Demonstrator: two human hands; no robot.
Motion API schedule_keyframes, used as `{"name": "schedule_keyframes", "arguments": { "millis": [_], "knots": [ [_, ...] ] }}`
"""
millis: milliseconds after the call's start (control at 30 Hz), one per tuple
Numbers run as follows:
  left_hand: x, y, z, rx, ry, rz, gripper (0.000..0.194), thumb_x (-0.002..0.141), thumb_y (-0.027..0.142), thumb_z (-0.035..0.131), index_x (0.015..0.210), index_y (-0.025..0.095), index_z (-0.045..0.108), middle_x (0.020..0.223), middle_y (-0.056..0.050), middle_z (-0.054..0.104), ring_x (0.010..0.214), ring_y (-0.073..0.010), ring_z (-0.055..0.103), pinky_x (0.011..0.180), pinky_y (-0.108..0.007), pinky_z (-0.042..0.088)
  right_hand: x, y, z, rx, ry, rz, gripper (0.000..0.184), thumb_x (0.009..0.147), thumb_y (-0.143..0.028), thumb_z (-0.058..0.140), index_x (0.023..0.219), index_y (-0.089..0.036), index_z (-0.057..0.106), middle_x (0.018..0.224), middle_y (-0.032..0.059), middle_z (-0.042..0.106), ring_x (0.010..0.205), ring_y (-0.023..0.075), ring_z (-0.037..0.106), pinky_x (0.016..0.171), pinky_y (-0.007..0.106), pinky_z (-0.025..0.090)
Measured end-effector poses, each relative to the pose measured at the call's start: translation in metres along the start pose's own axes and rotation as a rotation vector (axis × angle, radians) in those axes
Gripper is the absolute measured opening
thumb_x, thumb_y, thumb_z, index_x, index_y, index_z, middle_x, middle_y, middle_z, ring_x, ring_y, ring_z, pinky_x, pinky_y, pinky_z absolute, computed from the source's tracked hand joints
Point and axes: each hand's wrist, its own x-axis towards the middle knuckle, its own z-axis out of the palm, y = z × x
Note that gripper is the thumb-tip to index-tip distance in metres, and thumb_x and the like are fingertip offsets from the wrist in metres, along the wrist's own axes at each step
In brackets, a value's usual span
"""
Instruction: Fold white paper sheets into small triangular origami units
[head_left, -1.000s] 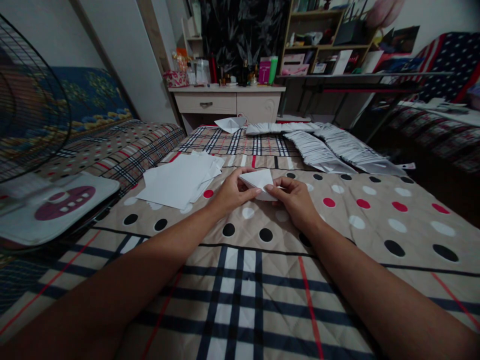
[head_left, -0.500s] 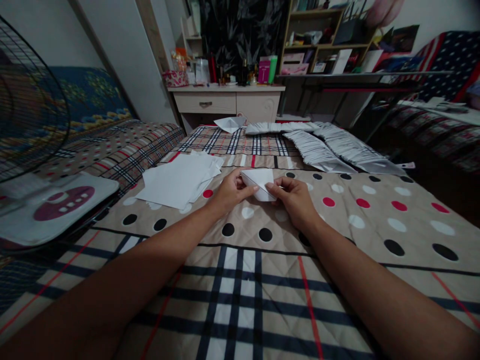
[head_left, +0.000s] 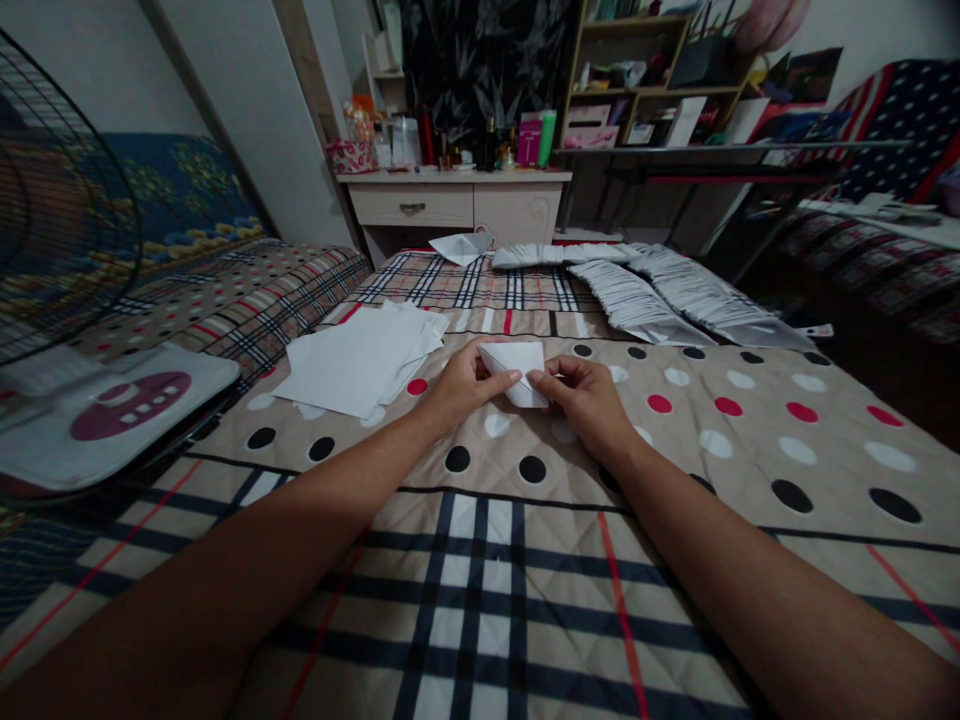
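A small folded sheet of white paper [head_left: 525, 358] is held between both hands, just above the patterned bedspread [head_left: 570, 560]. My left hand [head_left: 469, 383] grips its left side, the thumb pressed on the front face and the other fingers behind. On the right side, my right hand [head_left: 585, 393] pinches the paper with thumb and forefinger. Both thumbs nearly meet at the middle, along a slanting fold. To the left lies a loose stack of white paper sheets [head_left: 352, 365].
Rows of folded white papers [head_left: 637, 300] lie packed together at the far right of the bed. One folded paper [head_left: 459, 248] sits alone at the far edge. A fan [head_left: 67, 200] stands at the left. Beyond the bed is a dresser [head_left: 450, 205] crowded with bottles.
Both thumbs have shifted slightly on the folded paper and moved closer together. The paper has tipped a little; the stacks are unchanged.
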Motion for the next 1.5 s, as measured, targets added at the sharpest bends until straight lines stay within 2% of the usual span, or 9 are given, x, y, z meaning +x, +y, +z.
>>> {"name": "schedule_keyframes", "arguments": {
  "millis": [500, 1500],
  "knots": [
    [0.0001, -0.0028, -0.0008, -0.011, -0.025, 0.022, 0.049, 0.069, 0.032, 0.077, 0.11, 0.014, 0.055, 0.107, -0.009, 0.067, 0.096, -0.0196, 0.064, 0.087, -0.033, 0.051, -0.0002, -0.0032, 0.0001, 0.052, 0.042, 0.033, 0.032, 0.068, -0.044, 0.073, 0.061, -0.017, 0.058, 0.053, -0.0028, 0.053, 0.047, 0.0091, 0.042, 0.043, 0.023, 0.03],
    [0.0011, -0.0049, -0.0013, 0.03, -0.03, -0.014, 0.052, 0.068, 0.031, 0.077, 0.111, 0.013, 0.054, 0.109, -0.011, 0.066, 0.098, -0.0215, 0.065, 0.088, -0.037, 0.052, 0.0003, 0.0006, -0.0002, -0.03, 0.004, 0.013, 0.032, 0.073, -0.043, 0.07, 0.062, -0.017, 0.056, 0.051, -0.003, 0.052, 0.045, 0.0091, 0.044, 0.042, 0.022, 0.03]
  ]
}}
